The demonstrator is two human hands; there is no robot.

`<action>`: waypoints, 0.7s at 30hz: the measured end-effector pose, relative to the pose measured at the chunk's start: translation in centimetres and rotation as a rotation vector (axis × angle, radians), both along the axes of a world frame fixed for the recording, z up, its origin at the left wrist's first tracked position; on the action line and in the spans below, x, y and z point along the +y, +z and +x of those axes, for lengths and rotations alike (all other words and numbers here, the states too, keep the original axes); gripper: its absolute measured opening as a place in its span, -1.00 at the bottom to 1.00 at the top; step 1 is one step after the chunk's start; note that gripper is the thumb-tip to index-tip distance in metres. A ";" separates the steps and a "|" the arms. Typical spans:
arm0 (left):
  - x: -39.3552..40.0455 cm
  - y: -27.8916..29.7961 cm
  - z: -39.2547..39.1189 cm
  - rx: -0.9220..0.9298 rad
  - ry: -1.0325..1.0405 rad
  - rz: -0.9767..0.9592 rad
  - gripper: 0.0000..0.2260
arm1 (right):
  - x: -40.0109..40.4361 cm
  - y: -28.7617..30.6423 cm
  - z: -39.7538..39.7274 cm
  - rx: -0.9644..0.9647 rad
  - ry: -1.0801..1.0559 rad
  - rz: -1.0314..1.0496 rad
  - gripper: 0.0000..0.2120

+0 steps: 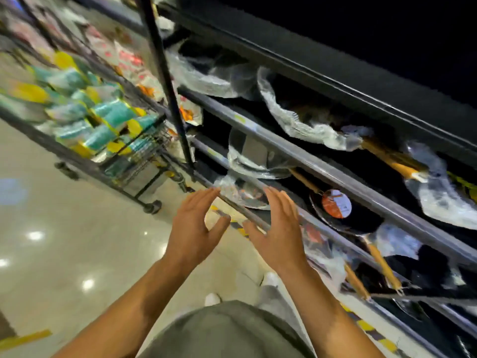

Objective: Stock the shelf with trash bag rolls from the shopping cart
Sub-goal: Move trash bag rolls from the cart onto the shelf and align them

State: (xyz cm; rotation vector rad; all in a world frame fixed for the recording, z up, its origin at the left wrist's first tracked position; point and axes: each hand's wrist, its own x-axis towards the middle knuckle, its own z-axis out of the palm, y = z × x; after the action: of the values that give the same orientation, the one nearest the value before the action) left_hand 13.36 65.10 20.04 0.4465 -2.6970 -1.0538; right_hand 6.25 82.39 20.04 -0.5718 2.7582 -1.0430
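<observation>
Head view, left hand, right hand empty, shelf edge

No wording is showing clearly enough to read. A round orange and white label is sitting on a dark pan on the shelf, but its print is blurring out. Small pale tags are lining the shelf rail, unreadable. Red marks on the white packets higher up are smearing with motion, and the teal and yellow trash bag rolls in the shopping cart are showing no legible print.
</observation>
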 end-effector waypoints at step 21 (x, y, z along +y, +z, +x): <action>-34.5 -1.8 2.2 -0.064 0.671 0.044 -0.48 | -38.8 -4.8 -7.1 -0.222 0.650 0.162 -0.31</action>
State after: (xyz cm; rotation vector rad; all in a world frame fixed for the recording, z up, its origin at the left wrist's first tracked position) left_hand 15.58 30.60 18.22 1.2904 -2.2804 -0.8943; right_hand -0.84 43.56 15.27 -1.1384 2.1856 -0.6697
